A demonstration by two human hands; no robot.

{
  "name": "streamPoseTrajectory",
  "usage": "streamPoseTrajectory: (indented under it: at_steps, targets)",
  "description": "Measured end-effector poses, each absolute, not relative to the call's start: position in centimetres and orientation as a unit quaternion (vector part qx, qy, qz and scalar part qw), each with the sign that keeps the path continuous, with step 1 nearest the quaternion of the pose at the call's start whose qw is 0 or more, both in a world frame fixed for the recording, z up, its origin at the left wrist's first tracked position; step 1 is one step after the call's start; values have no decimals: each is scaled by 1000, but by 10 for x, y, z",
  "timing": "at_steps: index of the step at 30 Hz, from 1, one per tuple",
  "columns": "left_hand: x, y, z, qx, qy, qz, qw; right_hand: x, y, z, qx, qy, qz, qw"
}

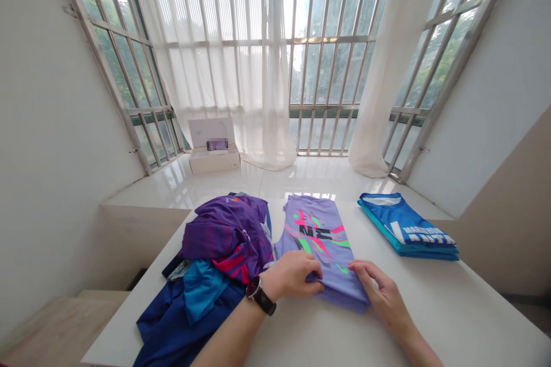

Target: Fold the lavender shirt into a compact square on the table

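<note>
A lavender shirt (pixel 316 243) with pink, green and black print lies folded into a narrow shape on the table in front of me. My left hand (pixel 295 275), wearing a black watch (pixel 260 295) on its wrist, has curled fingers closed on the shirt's near part. At the shirt's near right edge, my right hand (pixel 381 292) grips the fabric with bent fingers. Close to my left forearm is a loose heap of clothes: a purple shirt (pixel 228 229) on top, with bright blue cloth (pixel 204 289) and navy cloth (pixel 172 321) below it.
A stack of folded blue shirts (pixel 407 226) lies at the right of the white table (pixel 456 309). Beyond the table, an open white box (pixel 215 159) stands on the glossy window ledge (pixel 275 180). White curtains (pixel 262 80) hang before the barred windows.
</note>
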State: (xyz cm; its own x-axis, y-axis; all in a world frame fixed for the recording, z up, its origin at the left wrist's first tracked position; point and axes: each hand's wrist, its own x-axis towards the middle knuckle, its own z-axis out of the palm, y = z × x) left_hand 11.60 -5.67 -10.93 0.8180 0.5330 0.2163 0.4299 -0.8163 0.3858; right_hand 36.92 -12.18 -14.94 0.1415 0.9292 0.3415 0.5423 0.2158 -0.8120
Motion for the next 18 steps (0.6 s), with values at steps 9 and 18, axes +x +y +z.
streamPoseTrajectory:
  at_steps: [9,18]
  targets:
    - [117,-56,-106,949,237,139,153,368,-131,-149,-610,-621,148,470]
    - [118,-56,-113,920,289,199,173,359,-136,-152,-564,-738,94,358]
